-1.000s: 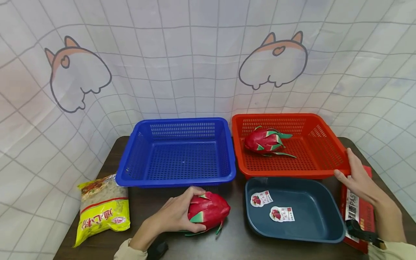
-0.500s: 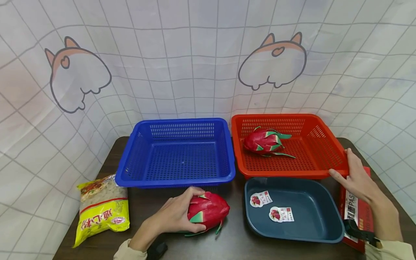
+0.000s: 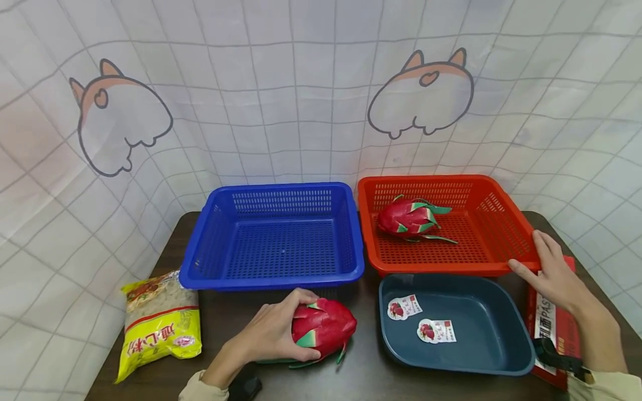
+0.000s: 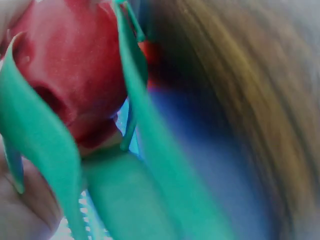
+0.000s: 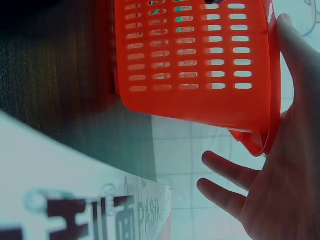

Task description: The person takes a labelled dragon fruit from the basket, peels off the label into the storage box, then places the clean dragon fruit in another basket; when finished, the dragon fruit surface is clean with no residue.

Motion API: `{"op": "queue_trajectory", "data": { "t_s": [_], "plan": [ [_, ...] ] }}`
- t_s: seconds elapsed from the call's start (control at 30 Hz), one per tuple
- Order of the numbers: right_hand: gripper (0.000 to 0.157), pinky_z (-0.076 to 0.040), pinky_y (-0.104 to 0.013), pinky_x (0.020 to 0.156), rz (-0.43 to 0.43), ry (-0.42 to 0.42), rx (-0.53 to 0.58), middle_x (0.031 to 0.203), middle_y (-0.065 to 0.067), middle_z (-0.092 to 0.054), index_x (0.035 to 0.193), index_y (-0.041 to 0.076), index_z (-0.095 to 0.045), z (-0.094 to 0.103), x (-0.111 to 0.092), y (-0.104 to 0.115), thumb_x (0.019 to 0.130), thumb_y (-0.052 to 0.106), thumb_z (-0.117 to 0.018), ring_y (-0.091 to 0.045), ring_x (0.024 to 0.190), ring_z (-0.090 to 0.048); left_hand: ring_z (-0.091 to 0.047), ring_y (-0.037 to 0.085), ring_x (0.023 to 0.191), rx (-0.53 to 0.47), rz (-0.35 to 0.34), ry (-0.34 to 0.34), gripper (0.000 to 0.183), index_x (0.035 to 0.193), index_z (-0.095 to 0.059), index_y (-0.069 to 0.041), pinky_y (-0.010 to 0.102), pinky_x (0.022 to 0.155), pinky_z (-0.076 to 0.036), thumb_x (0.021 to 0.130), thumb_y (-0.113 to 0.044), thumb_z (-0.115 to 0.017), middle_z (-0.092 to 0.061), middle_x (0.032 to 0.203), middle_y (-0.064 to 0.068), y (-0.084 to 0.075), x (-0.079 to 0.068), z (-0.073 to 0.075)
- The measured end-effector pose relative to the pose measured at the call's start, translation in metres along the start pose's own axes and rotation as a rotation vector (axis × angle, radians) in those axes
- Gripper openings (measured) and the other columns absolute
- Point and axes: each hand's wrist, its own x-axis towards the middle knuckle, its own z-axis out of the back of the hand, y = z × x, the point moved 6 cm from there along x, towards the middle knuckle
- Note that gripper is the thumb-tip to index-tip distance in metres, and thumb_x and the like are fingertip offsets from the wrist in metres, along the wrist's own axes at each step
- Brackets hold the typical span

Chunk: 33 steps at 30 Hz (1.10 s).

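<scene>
On the dark table, a red dragon fruit point(image 3: 326, 328) with green-tipped scales is gripped by my left hand point(image 3: 271, 331), its thumb on the near side and its fingers over the far side. The left wrist view has that fruit's red skin and green leaves point(image 4: 135, 195) close up. My right hand point(image 3: 559, 281) touches the front right corner of the red basket point(image 3: 441, 267). In the right wrist view its thumb lies along the rim and two fingers point(image 5: 222, 195) extend straight beside the basket wall. A second dragon fruit point(image 3: 407, 218) lies inside this basket.
A blue basket point(image 3: 271, 282) stands behind my left hand. In front of the red basket sits a dark blue tub point(image 3: 476, 334) with two stickers. A yellow pasta bag point(image 3: 163, 328) lies at the left, and a red pasta box point(image 3: 567, 334) is partly under my right forearm.
My right thumb has shifted slightly left along the red basket's front rim. The left hand and its dragon fruit have stayed in place.
</scene>
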Motion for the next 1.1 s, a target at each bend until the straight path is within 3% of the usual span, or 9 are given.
{"op": "queue_trajectory", "data": {
  "t_s": [0.1, 0.27, 0.43, 0.57, 0.67, 0.8, 0.97, 1.1],
  "plan": [
    [0.094, -0.037, -0.077, 0.080, -0.010, 0.003, -0.005, 0.159, -0.028, 0.004, 0.155, 0.003, 0.003, 0.000, -0.004, -0.002, 0.092, 0.042, -0.056, -0.053, 0.125, -0.019, -0.064, 0.001, 0.099, -0.002, -0.035, -0.007, 0.076, 0.126, -0.041, -0.029, 0.022, 0.072, -0.054, 0.069, -0.067, -0.074, -0.052, 0.132, -0.018, -0.007, -0.001, 0.001],
    [0.093, -0.037, -0.076, 0.078, -0.006, -0.001, 0.002, 0.159, -0.028, 0.004, 0.155, 0.001, 0.000, 0.002, -0.004, -0.002, 0.092, 0.040, -0.057, -0.053, 0.125, -0.018, -0.065, 0.006, 0.105, -0.066, -0.081, -0.061, 0.076, 0.127, -0.041, -0.028, 0.022, 0.076, -0.057, 0.069, -0.058, -0.079, -0.052, 0.134, -0.015, -0.021, -0.005, 0.020],
    [0.093, -0.037, -0.076, 0.079, -0.003, 0.000, 0.011, 0.160, -0.027, 0.005, 0.155, 0.002, 0.001, 0.002, -0.002, -0.001, 0.092, 0.040, -0.056, -0.053, 0.126, -0.018, -0.065, 0.011, 0.107, -0.113, -0.058, -0.142, 0.082, 0.130, -0.040, -0.027, 0.022, 0.078, -0.057, 0.066, -0.049, -0.085, -0.052, 0.136, -0.012, -0.033, -0.009, 0.040],
    [0.092, -0.036, -0.076, 0.079, -0.003, 0.007, 0.014, 0.160, -0.026, 0.006, 0.155, 0.003, 0.001, 0.001, -0.002, -0.001, 0.093, 0.040, -0.056, -0.053, 0.128, -0.016, -0.066, 0.012, 0.106, -0.111, -0.035, -0.197, 0.085, 0.130, -0.040, -0.024, 0.021, 0.077, -0.057, 0.064, -0.049, -0.087, -0.051, 0.136, -0.012, -0.044, -0.006, 0.049],
    [0.092, -0.036, -0.076, 0.078, 0.000, 0.005, 0.018, 0.160, -0.027, 0.006, 0.155, 0.002, 0.002, 0.001, -0.003, -0.004, 0.093, 0.039, -0.056, -0.054, 0.129, -0.015, -0.066, 0.012, 0.107, -0.116, -0.044, -0.201, 0.084, 0.130, -0.041, -0.022, 0.019, 0.077, -0.056, 0.064, -0.047, -0.087, -0.051, 0.136, -0.012, -0.057, 0.004, 0.052],
    [0.093, -0.036, -0.076, 0.077, 0.011, 0.008, 0.024, 0.160, -0.027, 0.007, 0.155, 0.002, 0.002, 0.002, -0.004, -0.005, 0.093, 0.038, -0.056, -0.056, 0.130, -0.014, -0.066, 0.014, 0.108, -0.093, -0.112, -0.198, 0.085, 0.132, -0.039, -0.021, 0.019, 0.077, -0.056, 0.066, -0.045, -0.087, -0.051, 0.137, -0.007, -0.077, 0.023, 0.059],
    [0.093, -0.036, -0.076, 0.078, 0.013, 0.012, 0.029, 0.160, -0.025, 0.008, 0.155, 0.004, 0.003, 0.001, -0.002, -0.005, 0.093, 0.039, -0.056, -0.055, 0.130, -0.014, -0.065, 0.013, 0.107, 0.024, -0.228, -0.213, 0.085, 0.135, -0.041, -0.024, 0.019, 0.074, -0.057, 0.067, -0.054, -0.082, -0.052, 0.135, -0.003, -0.101, 0.051, 0.070],
    [0.094, -0.035, -0.076, 0.078, 0.011, 0.016, 0.032, 0.161, -0.024, 0.009, 0.155, 0.004, 0.005, 0.000, -0.001, -0.005, 0.093, 0.040, -0.056, -0.055, 0.130, -0.014, -0.062, 0.011, 0.108, 0.118, -0.282, -0.208, 0.084, 0.137, -0.044, -0.027, 0.020, 0.073, -0.057, 0.068, -0.059, -0.078, -0.051, 0.134, -0.003, -0.113, 0.075, 0.072]
  ]
}}
